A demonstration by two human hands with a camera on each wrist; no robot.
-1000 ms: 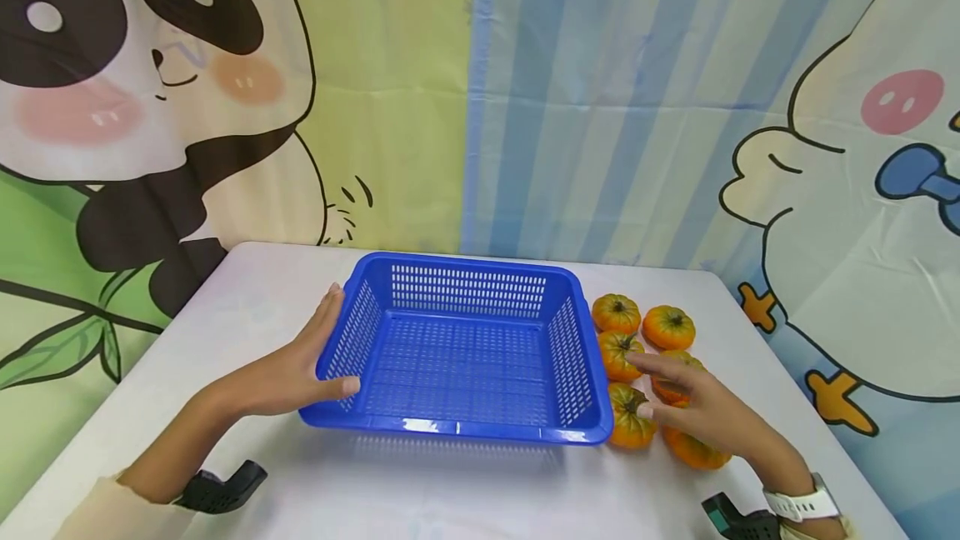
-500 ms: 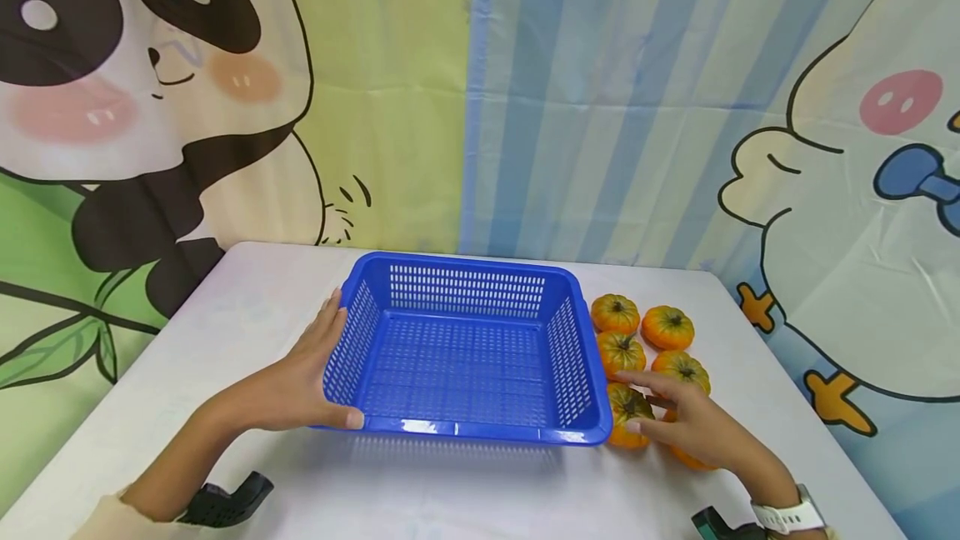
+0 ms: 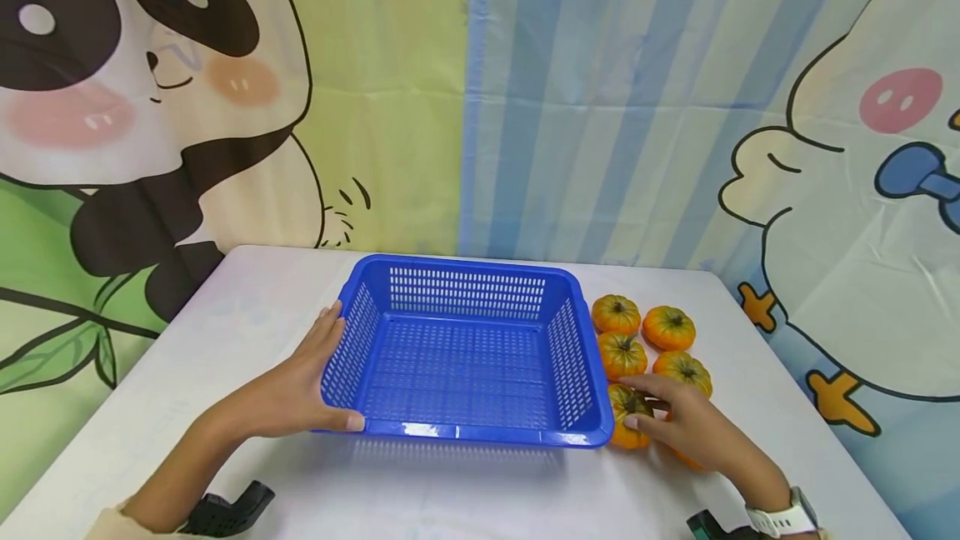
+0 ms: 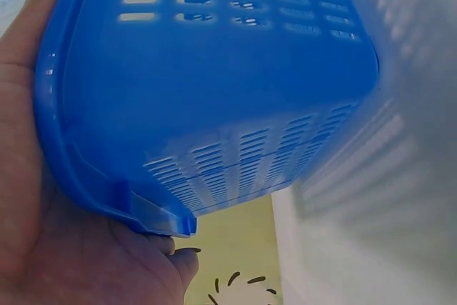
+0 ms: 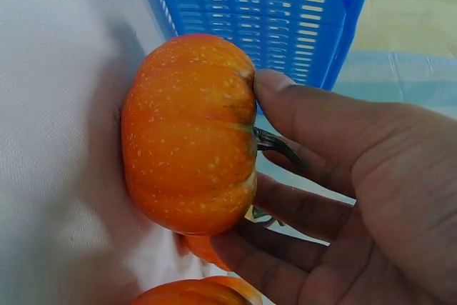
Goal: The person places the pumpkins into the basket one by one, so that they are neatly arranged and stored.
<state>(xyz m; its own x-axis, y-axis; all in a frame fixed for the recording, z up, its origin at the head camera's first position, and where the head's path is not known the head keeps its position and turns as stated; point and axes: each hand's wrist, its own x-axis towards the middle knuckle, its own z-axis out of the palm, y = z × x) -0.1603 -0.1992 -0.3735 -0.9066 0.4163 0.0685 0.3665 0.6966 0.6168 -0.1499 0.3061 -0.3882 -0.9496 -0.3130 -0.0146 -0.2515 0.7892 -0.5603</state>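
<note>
A blue plastic basket (image 3: 457, 432) with slotted walls stands on the white table, nothing inside it. My left hand (image 3: 300, 394) rests against its left side, fingers fairly straight along the outside and thumb at the near left corner of the rim. In the left wrist view, the palm lies along the basket's rim (image 4: 53, 105). On the right, my right hand (image 3: 693, 423) holds the nearest orange pumpkin (image 3: 624, 427) beside the basket. The right wrist view has the thumb on this pumpkin (image 5: 189, 133) near its dark stem, with fingers curved around the opposite side.
Several small pumpkins (image 3: 670, 328) sit in two short rows right of the basket; one is mostly hidden under my right hand. White table (image 3: 465, 498) surface extends in front and to the left. A cartoon-printed curtain (image 3: 585, 107) hangs behind.
My right hand has moved slightly left and down onto the nearest pumpkin, its fingers closing round it. The left hand has slid a little toward me along the basket's side.
</note>
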